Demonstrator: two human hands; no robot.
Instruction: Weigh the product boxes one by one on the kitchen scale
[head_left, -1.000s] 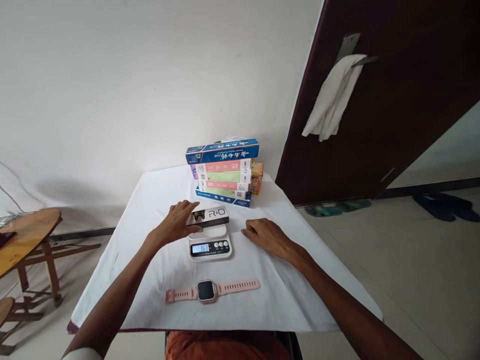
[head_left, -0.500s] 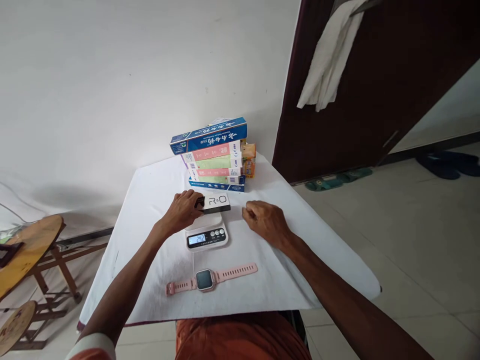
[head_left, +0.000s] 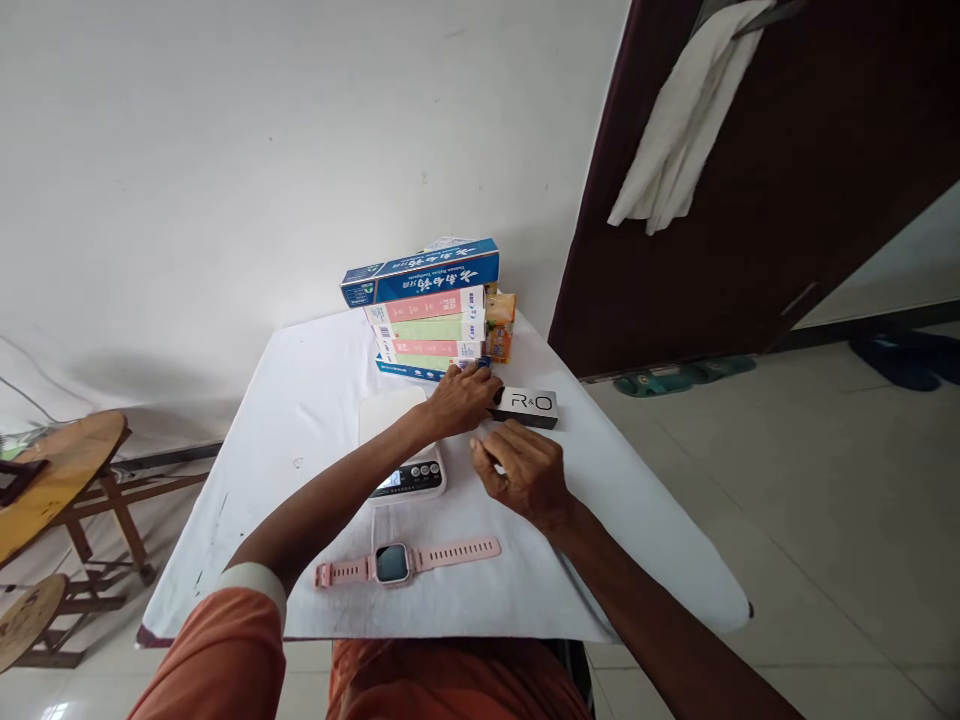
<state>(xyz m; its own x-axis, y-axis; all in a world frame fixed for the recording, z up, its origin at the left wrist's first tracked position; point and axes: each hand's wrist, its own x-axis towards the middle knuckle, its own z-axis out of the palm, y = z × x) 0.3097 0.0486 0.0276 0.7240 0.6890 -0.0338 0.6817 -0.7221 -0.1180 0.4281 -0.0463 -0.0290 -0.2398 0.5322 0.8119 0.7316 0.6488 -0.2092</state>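
My left hand point(head_left: 463, 402) reaches across the scale and grips the left end of a black and white R&O box point(head_left: 529, 407), to the right of the scale. My right hand point(head_left: 523, 468) is just below the box, its fingers curled; whatever is between them is too small to make out. The white kitchen scale point(head_left: 409, 482) has a bare platform, and my left forearm partly covers its display. Nearer to me, a pink-strapped watch point(head_left: 392, 564) lies flat on the white cloth.
Toothpaste boxes stand stacked at the table's back, a blue one point(head_left: 421, 275) on top, with an orange packet point(head_left: 500, 325) beside them. The white-covered table point(head_left: 637, 540) meets the wall. A wooden stool point(head_left: 75, 450) is at left; a towel point(head_left: 686, 120) hangs by the dark door.
My left hand has carried the R&O box from above the scale to the right of it. My right hand stays close by, its fingers still curled.
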